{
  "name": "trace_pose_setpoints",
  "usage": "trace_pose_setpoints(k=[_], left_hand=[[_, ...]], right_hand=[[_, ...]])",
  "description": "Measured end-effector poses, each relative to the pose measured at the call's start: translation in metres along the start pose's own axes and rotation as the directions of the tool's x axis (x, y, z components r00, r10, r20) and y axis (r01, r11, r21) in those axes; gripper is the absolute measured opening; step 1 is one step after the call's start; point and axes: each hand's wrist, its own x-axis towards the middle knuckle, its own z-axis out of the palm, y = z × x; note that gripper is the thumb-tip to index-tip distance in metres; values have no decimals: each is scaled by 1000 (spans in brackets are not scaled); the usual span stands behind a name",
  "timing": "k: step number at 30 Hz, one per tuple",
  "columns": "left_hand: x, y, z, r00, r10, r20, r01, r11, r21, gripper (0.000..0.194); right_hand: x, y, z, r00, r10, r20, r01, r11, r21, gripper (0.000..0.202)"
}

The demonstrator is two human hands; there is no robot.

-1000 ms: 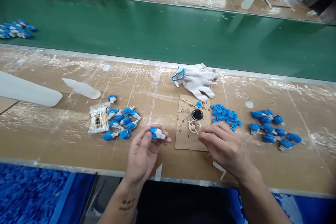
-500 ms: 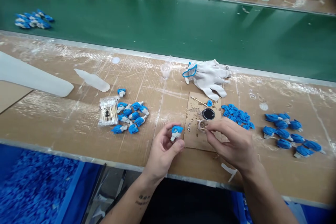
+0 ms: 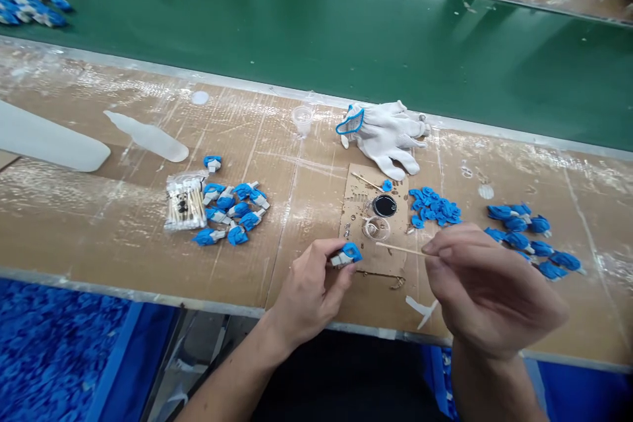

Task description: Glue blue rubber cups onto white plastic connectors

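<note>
Between thumb and fingers, my left hand (image 3: pixel 314 283) holds a blue and white part (image 3: pixel 346 254) over the table. My right hand (image 3: pixel 487 283) pinches a thin wooden stick (image 3: pixel 400 248), whose tip points left toward that part without touching it. Behind the stick, a clear cup (image 3: pixel 376 229) and a cup of dark liquid (image 3: pixel 384 205) stand on a stained cardboard piece (image 3: pixel 356 217). A second stick (image 3: pixel 366 181) and a small blue piece (image 3: pixel 387 185) lie at its far end. Small blue pieces (image 3: pixel 435 206) are heaped to the right.
Blue and white parts lie in groups at left (image 3: pixel 237 211) and right (image 3: pixel 519 224). A bag of cotton swabs (image 3: pixel 186 203), a white glove (image 3: pixel 388 135) and a green belt (image 3: pixel 316 26) are also in view. A blue bin (image 3: pixel 119 356) sits below left.
My right hand has moved right and toward me, lifting the stick away from the clear cup. My left hand has turned the blue and white part onto its side. The view has shifted slightly.
</note>
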Motion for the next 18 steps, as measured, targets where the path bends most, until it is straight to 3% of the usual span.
trace_pose_setpoints(k=[3,7,14,18], left_hand=[[-1,1,3,1000,29,-11,-28,999,40,25],[0,5,2,997,80,-10,-79,994,69,24],[0,8,1,999,53,-10,-52,994,99,21],[0,7,1,998,55,-13,-54,995,79,22]], right_hand=[[0,-13,4,998,-15,57,12,999,44,31],[-1,-13,10,990,-18,141,9,998,63,34],[-3,-10,16,985,-30,168,22,999,49,33],[-4,-7,9,988,-22,154,8,996,90,32]])
